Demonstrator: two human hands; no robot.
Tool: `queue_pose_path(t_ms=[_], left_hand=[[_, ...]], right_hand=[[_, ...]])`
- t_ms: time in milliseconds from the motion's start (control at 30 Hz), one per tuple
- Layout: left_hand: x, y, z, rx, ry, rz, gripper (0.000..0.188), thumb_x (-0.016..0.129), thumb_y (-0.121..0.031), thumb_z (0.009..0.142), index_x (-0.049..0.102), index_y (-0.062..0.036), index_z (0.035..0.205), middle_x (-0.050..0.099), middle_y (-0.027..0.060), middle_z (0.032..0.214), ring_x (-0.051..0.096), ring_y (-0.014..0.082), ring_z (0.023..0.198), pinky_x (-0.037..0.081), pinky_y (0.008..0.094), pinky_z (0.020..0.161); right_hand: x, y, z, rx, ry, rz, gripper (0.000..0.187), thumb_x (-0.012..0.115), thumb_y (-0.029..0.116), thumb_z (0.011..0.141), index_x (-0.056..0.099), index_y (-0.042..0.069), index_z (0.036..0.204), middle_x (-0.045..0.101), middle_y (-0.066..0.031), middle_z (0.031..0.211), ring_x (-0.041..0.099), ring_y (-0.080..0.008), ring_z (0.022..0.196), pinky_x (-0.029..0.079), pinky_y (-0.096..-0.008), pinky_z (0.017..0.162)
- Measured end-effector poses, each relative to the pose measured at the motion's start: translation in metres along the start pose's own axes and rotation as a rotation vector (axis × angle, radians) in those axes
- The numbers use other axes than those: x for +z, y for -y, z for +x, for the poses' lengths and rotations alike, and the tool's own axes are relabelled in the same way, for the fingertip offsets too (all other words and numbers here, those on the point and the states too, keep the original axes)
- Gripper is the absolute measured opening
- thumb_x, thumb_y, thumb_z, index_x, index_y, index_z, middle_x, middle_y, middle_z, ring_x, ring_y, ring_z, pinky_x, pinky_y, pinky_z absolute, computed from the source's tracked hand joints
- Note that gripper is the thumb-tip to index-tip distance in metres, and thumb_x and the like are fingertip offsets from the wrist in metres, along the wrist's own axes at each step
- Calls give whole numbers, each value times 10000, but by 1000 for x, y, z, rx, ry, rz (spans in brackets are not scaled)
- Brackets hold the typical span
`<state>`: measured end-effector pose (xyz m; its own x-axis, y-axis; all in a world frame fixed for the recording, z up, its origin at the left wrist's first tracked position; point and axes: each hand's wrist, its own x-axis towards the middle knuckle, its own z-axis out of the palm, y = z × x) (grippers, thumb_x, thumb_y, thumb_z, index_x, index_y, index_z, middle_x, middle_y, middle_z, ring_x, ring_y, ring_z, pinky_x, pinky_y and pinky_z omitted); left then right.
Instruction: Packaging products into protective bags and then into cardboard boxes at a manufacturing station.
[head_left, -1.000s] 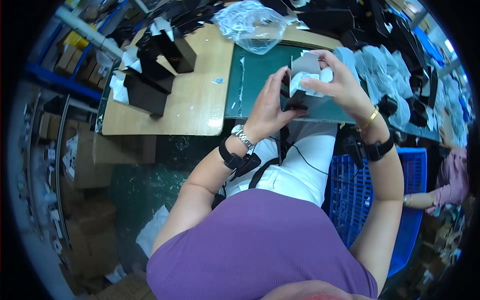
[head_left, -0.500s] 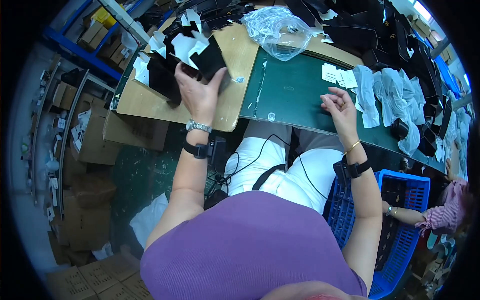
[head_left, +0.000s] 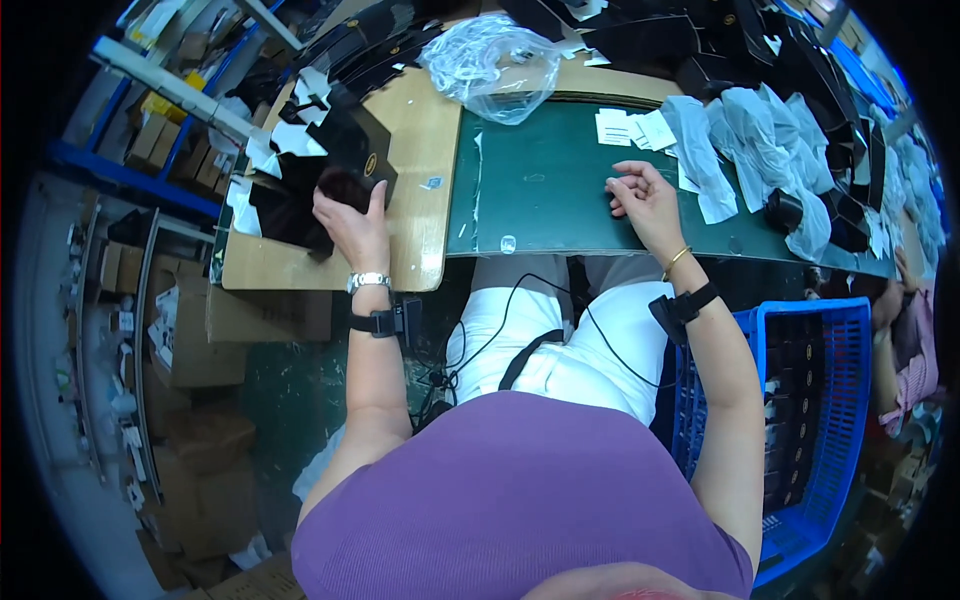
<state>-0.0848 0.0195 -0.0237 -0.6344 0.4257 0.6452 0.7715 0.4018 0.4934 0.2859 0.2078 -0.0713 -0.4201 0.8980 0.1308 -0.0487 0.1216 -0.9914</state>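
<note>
On the wooden board at the left, my left hand grips the near end of a black box, thumb at its right side and fingers at its left. This box stands against other black boxes whose white inner flaps stick up. My right hand hovers over the green table, its fingers curled toward the thumb and nothing visible in them. Closest to it are several white cards and a pale translucent bag.
A clear plastic bag of items lies at the back middle. Wrapped bundles and flat black boxes crowd the right and back. A blue crate with black boxes stands low at right, near another person's sleeve. Cables cross my lap.
My left hand has lowered the black box from above the board to beside the other boxes. My right hand stays curled over the table. The whole view has shifted slightly.
</note>
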Motion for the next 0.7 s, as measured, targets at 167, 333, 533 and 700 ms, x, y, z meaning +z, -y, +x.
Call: queue_pose_path(t_ms=[167, 333, 533, 700], left_hand=[[-7, -34, -22, 52, -113, 17, 893, 900, -302, 842, 389, 102, 1453, 463, 287, 1411, 486, 430, 1308, 448, 479, 1086], [-21, -89, -19, 347, 66, -88, 641, 860, -217, 886, 540, 16, 1390, 506, 201, 1371, 512, 349, 1284, 451, 436, 1063], [52, -178, 7, 223, 593, -760, 458, 783, -166, 964, 606, 5, 1350, 635, 150, 1254, 636, 275, 1185, 531, 360, 986], [141, -262, 31, -262, 1068, -1368, 445, 725, -155, 1017, 572, 29, 1392, 624, 167, 1301, 666, 286, 1202, 566, 342, 999]], right_hand=[[-9, 4, 5, 4, -38, -7, 205, 743, 94, 986, 680, 15, 1164, 723, -44, 891, 658, -65, 715, 567, -213, 633], [-6, 6, 7, -5, -69, -10, 126, 756, 104, 976, 721, 22, 1064, 721, -18, 837, 642, -47, 671, 551, -201, 619], [-14, 3, 8, -67, -94, -22, 97, 751, 102, 979, 731, 27, 1037, 719, -4, 818, 636, -37, 667, 527, -192, 605], [-27, -1, 14, -65, -88, -20, 101, 746, 102, 986, 727, 28, 1052, 707, 2, 812, 617, -31, 656, 505, -188, 586]])
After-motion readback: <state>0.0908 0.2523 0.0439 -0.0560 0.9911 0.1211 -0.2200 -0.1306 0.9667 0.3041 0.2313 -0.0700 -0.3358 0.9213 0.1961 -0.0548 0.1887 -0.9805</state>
